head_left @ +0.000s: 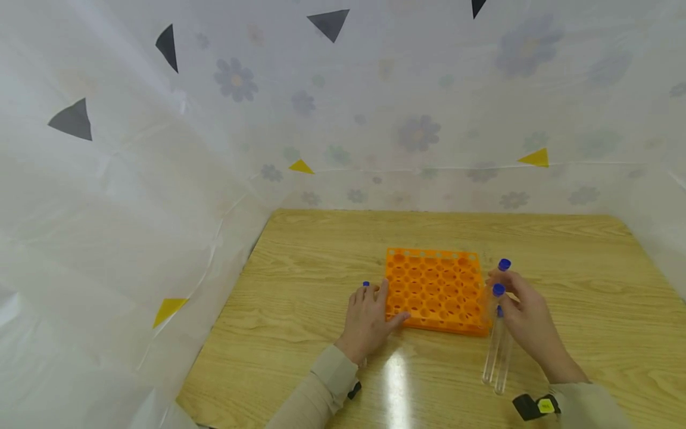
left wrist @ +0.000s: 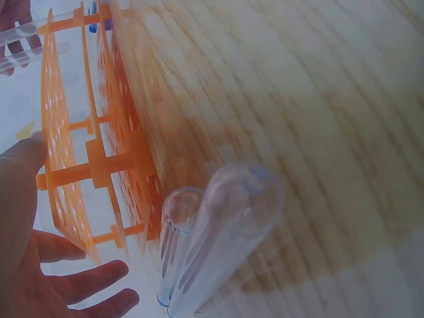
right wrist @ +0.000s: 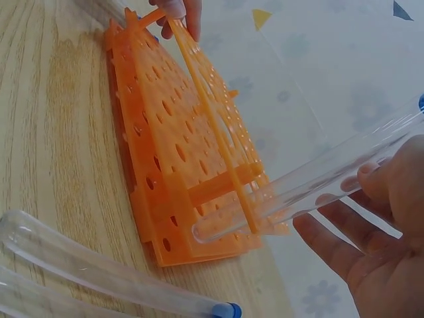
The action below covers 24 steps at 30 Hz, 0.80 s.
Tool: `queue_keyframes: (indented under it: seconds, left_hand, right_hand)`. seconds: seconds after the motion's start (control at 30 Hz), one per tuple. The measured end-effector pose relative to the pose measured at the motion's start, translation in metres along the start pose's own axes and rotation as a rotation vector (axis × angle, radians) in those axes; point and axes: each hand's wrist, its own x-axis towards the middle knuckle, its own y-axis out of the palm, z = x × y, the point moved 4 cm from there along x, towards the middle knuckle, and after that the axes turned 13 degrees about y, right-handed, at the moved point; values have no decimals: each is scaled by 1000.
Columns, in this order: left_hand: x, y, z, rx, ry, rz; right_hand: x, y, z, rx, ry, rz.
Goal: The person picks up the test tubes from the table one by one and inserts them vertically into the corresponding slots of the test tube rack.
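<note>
An orange test tube rack [head_left: 434, 292] stands on the wooden table. At its left front corner, my left hand [head_left: 367, 319] holds the top plate between thumb and index finger, the other fingers extended. My right hand [head_left: 527, 316], at the rack's right side, pinches a clear test tube [right wrist: 311, 179] with a blue cap. In the right wrist view this tube slants across the rack's end, its rounded bottom near the plates. Whether it sits in a hole, I cannot tell. Two more test tubes [head_left: 497, 357] lie below the right hand.
Two clear tubes [left wrist: 225, 232] lie left of the rack; in the head view the left hand mostly covers them, with a blue cap [head_left: 366, 284] showing. White patterned sheeting [head_left: 375, 119] encloses the table [head_left: 300, 268] at the back and sides.
</note>
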Motion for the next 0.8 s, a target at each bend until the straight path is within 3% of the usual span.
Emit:
queue_keyframes:
  seconds: [0.5,0.8]
  left_hand:
    - [0,0,0,16,10,-30]
    - [-1,0,0,-11,-7,-2]
  right_hand:
    - [-4,7,-6,-7,-11,24]
    - [-5,9,-7,-14,-7,38]
